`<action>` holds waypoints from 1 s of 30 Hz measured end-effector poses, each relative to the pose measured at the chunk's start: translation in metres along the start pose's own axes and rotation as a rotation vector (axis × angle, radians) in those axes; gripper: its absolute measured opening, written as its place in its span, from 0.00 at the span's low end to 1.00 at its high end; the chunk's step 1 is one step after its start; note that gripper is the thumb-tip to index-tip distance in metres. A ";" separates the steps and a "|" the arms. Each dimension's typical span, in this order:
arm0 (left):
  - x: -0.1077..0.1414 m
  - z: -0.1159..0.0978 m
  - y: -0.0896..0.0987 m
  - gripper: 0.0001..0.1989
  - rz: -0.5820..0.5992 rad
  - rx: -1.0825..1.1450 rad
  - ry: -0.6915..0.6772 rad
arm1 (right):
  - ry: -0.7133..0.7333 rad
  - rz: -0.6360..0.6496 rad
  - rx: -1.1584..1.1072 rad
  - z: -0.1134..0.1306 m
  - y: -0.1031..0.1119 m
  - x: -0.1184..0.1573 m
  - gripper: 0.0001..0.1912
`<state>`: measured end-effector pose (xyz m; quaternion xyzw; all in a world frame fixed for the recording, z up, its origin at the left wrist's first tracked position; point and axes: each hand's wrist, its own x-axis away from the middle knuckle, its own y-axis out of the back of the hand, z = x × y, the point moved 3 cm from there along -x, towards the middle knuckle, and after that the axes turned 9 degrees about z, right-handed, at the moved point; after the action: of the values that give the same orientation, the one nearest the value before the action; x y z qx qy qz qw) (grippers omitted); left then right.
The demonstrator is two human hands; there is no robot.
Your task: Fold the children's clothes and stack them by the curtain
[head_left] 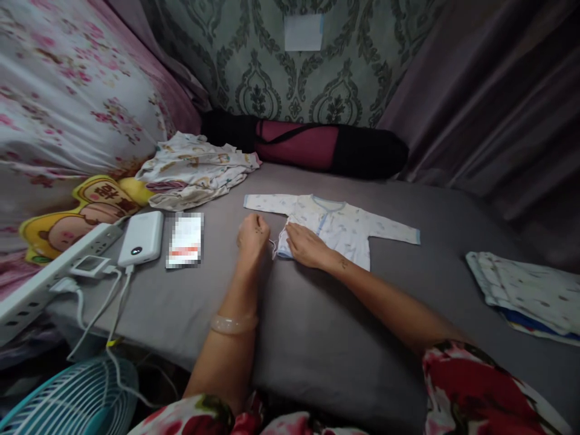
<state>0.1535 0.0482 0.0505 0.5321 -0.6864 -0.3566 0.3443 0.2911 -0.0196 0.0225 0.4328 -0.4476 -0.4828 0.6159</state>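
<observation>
A small white long-sleeved baby top [347,232] with blue trim lies spread on the grey sheet, its sleeves stretched out to both sides. My right hand [306,244] rests flat on the left part of its body, near the lower edge. Just left of the garment, my left hand [254,234] is closed, with a thin white tie hanging between it and the top's side. What lies inside those fingers is too small to make out.
Crumpled printed clothes [194,169] and a maroon-black long bag [299,145] lie at the back. At left are a power bank [142,238], a power strip [54,275], cables and a fan [86,399]. Folded clothes [525,290] sit at right.
</observation>
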 end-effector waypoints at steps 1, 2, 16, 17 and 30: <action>-0.002 0.005 -0.002 0.17 0.069 -0.005 -0.013 | -0.047 0.012 0.012 0.001 -0.004 0.002 0.29; -0.003 0.008 -0.005 0.15 0.149 -0.007 -0.034 | -0.100 0.014 0.021 0.000 -0.007 0.002 0.30; 0.007 0.001 -0.012 0.05 0.511 -0.159 -0.166 | -0.166 0.055 0.018 -0.008 -0.009 0.001 0.35; 0.005 0.003 -0.012 0.04 0.501 -0.148 -0.152 | -0.165 0.058 0.015 -0.008 -0.009 0.001 0.35; -0.017 0.051 0.023 0.07 -0.348 0.315 0.011 | -0.158 0.037 -0.019 0.032 -0.016 0.013 0.37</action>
<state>0.1029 0.0755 0.0426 0.6917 -0.6294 -0.2962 0.1941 0.2580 -0.0386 0.0157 0.3793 -0.4982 -0.5081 0.5914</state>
